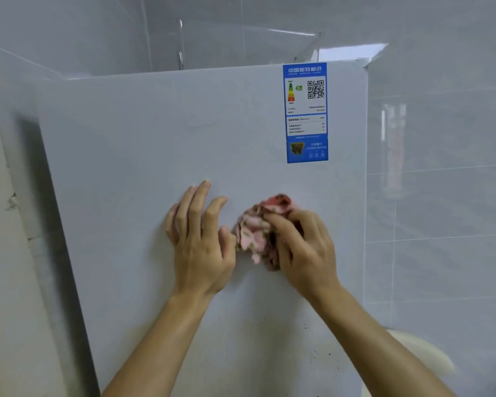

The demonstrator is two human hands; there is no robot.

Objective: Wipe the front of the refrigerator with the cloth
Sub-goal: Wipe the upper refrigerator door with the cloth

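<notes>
On the fridge (143, 173) front, mid-door, my right hand (307, 250) clamps the bunched cloth (255, 233); my left hand (201, 239) rests beside it, fingers loosely apart. Wiping looks underway, with specks (315, 353) lower down yet to wipe.

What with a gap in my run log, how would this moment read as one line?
right hand: grips cloth against refrigerator front | left hand: rests on front beside cloth
</notes>
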